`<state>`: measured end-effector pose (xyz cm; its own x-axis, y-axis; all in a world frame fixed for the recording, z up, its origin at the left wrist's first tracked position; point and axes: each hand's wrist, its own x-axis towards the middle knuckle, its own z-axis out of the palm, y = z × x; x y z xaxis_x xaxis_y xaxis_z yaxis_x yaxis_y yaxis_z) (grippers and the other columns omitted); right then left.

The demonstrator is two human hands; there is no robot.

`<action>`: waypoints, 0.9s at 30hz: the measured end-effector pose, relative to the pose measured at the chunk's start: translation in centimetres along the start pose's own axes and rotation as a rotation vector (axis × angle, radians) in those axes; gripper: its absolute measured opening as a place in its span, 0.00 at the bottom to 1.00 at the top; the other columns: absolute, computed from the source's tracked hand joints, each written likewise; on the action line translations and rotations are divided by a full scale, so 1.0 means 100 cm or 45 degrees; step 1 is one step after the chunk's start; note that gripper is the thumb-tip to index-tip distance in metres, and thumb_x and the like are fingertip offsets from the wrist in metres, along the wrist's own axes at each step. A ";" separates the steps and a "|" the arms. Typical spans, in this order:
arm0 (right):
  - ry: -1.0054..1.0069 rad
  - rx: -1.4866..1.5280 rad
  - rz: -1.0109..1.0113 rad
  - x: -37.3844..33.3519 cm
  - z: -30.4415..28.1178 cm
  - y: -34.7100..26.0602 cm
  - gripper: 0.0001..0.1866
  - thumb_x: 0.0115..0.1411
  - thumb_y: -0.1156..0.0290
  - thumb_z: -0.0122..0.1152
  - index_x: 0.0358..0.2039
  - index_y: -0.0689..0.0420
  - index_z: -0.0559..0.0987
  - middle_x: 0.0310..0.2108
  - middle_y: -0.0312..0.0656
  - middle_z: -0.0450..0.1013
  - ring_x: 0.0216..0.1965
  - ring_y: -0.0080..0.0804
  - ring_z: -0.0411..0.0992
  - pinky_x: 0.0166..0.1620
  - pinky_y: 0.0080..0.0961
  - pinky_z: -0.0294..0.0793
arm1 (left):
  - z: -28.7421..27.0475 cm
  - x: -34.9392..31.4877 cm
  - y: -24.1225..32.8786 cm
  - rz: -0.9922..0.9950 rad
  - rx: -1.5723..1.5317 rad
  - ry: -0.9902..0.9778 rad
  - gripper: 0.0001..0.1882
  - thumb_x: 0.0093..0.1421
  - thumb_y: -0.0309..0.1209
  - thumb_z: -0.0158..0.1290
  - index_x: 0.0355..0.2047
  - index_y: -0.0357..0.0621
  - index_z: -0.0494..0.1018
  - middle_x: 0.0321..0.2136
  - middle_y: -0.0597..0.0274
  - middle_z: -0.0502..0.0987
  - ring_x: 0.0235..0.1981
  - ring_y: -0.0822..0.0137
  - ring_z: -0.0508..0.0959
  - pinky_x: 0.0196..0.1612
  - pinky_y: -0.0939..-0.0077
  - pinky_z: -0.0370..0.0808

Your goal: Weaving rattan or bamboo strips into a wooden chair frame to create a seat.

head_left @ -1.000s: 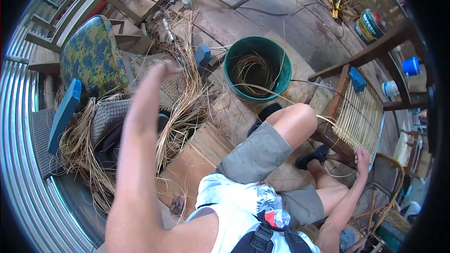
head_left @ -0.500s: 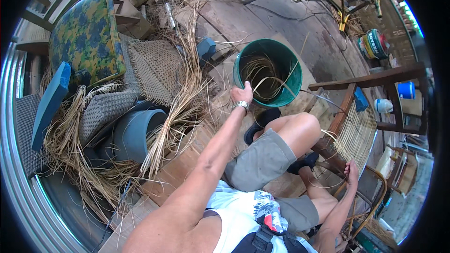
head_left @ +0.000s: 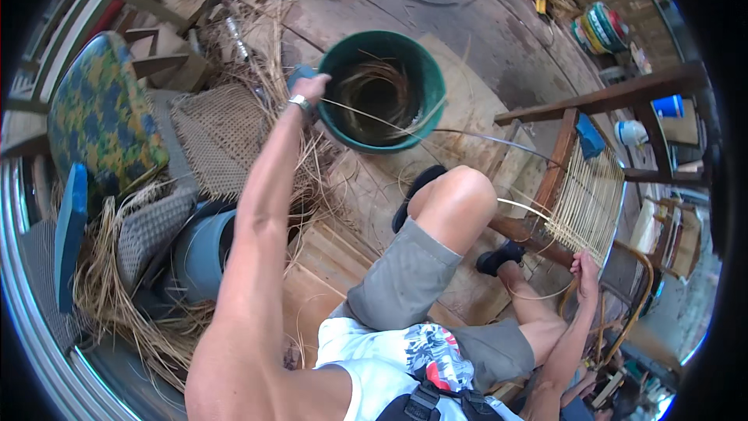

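Note:
My left hand (head_left: 312,89) is closed at the left rim of a dark green bucket (head_left: 436,70), with a thin cane strand (head_left: 365,117) running from its fingers across the bucket's mouth. Inside the bucket lie coiled strands (head_left: 382,74); how deep they sit is hard to see. At the right stands a wooden chair frame (head_left: 562,160) with pale cane strands strung side by side across its seat (head_left: 588,195). My right hand (head_left: 586,267) pinches a strand at the near edge of that seat. A loose loop of cane (head_left: 538,296) hangs beside this hand.
A blue-grey tub (head_left: 199,253) and heaps of dry strands (head_left: 117,281) lie at the left, beside a camouflage-patterned cushion (head_left: 109,117) and a blue foam slab (head_left: 72,226). A round can (head_left: 600,30) stands far right. A small blue piece (head_left: 590,136) rests on the chair.
My left hand has moved left and farther out, drawing a strand across the bucket. My right hand stays at the seat edge. The whole view has shifted slightly.

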<state>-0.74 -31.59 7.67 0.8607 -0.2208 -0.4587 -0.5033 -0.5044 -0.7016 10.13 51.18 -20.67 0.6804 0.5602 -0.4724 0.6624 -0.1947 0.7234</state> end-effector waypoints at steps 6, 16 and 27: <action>-0.055 0.260 0.145 -0.030 0.001 -0.013 0.17 0.74 0.53 0.51 0.46 0.54 0.76 0.32 0.27 0.72 0.32 0.13 0.71 0.38 0.12 0.73 | -0.051 0.071 0.030 -0.222 -0.293 -0.397 0.32 0.57 0.47 0.62 0.50 0.30 0.78 0.43 0.51 0.83 0.42 0.59 0.83 0.46 0.63 0.78; -0.022 0.337 0.168 -0.028 0.004 -0.012 0.17 0.74 0.55 0.51 0.50 0.54 0.76 0.34 0.27 0.71 0.34 0.14 0.72 0.41 0.15 0.74 | -0.116 0.123 0.045 0.101 0.644 -0.167 0.49 0.51 0.72 0.56 0.51 0.34 0.79 0.50 0.46 0.81 0.53 0.53 0.80 0.56 0.62 0.73; -0.118 0.131 0.250 -0.016 -0.001 -0.029 0.13 0.71 0.55 0.56 0.45 0.51 0.76 0.30 0.28 0.70 0.30 0.15 0.70 0.36 0.14 0.70 | -0.100 -0.032 0.020 0.435 0.452 0.812 0.51 0.55 0.58 0.63 0.63 0.24 0.61 0.62 0.28 0.64 0.65 0.36 0.62 0.68 0.51 0.60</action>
<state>-0.66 -29.86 10.49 0.7374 -0.2265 -0.6364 -0.6695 -0.3703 -0.6439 6.12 57.04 -12.70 0.6247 0.7542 0.2022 0.5827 -0.6226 0.5223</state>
